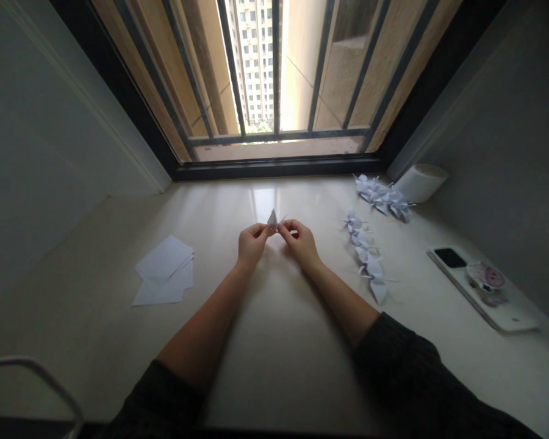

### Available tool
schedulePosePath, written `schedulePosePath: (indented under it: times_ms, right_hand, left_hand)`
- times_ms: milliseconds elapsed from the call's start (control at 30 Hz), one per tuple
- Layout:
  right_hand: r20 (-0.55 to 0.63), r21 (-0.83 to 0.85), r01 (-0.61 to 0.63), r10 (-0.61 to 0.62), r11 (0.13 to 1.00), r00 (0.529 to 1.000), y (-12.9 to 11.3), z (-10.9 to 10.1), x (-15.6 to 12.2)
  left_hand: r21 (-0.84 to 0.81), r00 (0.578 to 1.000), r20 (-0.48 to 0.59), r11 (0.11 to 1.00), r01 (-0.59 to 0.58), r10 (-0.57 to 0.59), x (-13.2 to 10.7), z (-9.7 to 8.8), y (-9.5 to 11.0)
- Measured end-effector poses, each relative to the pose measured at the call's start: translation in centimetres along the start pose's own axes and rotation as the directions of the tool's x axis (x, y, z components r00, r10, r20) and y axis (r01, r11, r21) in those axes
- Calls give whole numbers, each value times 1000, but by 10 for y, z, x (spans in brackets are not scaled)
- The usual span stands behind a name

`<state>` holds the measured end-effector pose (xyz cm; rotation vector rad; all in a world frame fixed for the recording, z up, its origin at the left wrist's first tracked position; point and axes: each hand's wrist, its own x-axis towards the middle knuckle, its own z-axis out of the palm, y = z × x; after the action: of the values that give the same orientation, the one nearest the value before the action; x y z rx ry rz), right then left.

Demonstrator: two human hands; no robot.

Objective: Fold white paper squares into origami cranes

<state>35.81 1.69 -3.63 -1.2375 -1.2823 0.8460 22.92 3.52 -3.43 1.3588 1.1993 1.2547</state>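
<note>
Between my two hands, over the middle of the pale sill, is a small white paper crane (272,218), its pointed parts sticking up and to the right. My left hand (252,245) pinches it from the left with thumb and fingers. From the other side my right hand (299,241) grips it too, its fingers curled and closed near the thin point. Fingertips hide the lower part of the folded paper. To the right of my right hand stands a row of folded paper cranes (365,255). Left of my left hand lie several loose white paper sheets (167,268), overlapping.
A second cluster of paper cranes (380,196) sits at the back right against a white paper roll (421,182). A phone (485,289) lies at the right wall. The barred window (279,166) bounds the back. A white cable (36,369) curves at lower left.
</note>
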Motion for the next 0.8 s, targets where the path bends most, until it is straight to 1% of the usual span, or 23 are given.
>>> schedulePosePath:
  times_ms: [167,333,433,700,800]
  right_hand:
    - [-14,-70,47,-48,996,999,-1,1,-1]
    - [-66,-163,72,-84,984,994,0,0,-3]
    - [-80,-165,67,-81,984,994,-1,0,-3]
    - [-67,-109,37,-45,993,997,-1,4,-4]
    - [-77,-158,67,-80,985,994,-2,2,-4]
  left_hand:
    - [17,1000,-11,1000,1,0,0,0,0]
    - [22,1000,-5,1000,17,-17,-1,1,0]
    - [6,1000,-18,1000,23,-23,-2,2,1]
    - [-3,998,-59,1000,15,-15,-3,3,4]
    - [13,1000,-29,1000,8,-8,-3,3,3]
